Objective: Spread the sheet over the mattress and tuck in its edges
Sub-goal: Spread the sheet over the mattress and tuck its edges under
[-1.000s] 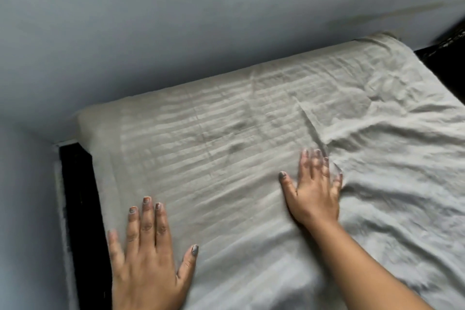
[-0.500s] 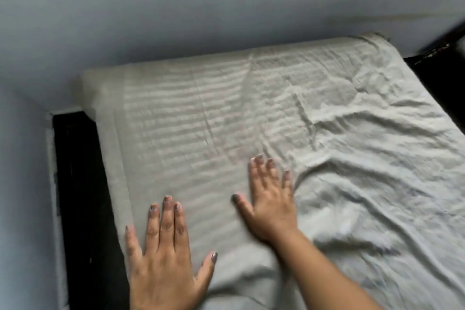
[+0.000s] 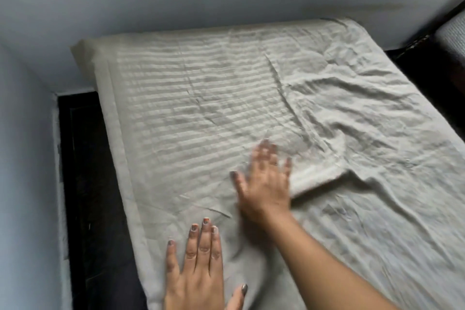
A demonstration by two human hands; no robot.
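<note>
1. Now the striped grey sheet [image 3: 226,108] covers the mattress across the middle of the frame, creased toward the right.
2. Left hand [image 3: 198,267] lies flat at lower centre, fingers straight, grasping nothing. It is best used as an anchor.
3. Right hand [image 3: 264,184], blurred, is spread and empty, just beside a folded-over flap [image 3: 319,176]. Sweep it outward to flatten that flap.
4. Tucking along the dark bed frame [image 3: 83,184] at left should wait.

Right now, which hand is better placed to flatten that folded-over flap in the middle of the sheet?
Right, probably. The right hand lies open beside the folded flap; the left hand presses flat on the sheet near its left edge, farther away.
</note>
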